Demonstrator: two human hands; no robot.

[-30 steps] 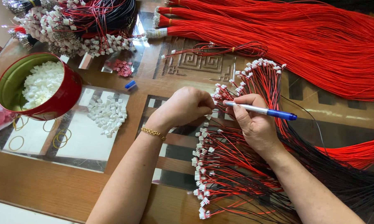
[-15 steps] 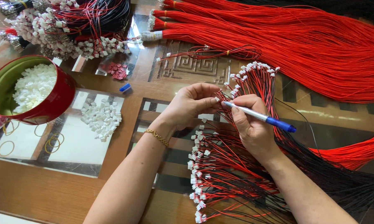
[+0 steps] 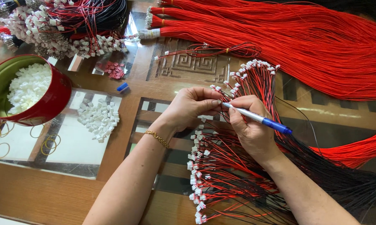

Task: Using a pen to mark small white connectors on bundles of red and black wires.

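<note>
1. Pinching one thin red wire lead (image 3: 221, 98) at its tip, my left hand (image 3: 192, 106) fingers are closed narrow on it, at the table (image 3: 50, 196) centre.
2. My right hand (image 3: 250, 129) grips a blue-capped pen (image 3: 256, 119), tip at 9 o'clock against that lead.
3. Judgement: leads are light, limp, tangle-prone; hold just behind the white connector.
4. Red tin (image 3: 50, 104) of white housings sits at 9 o'clock.

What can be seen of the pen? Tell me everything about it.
The pen is a slim stick type with a white barrel and a blue cap end, plastic by the look. It lies tilted, tip up-left and blue end down-right. The right hand grips it across the fingers, the blue end jutting past the hand. Its tip sits at the fingertips of the left hand, over the red and black wires. The tip itself is hidden.
</note>
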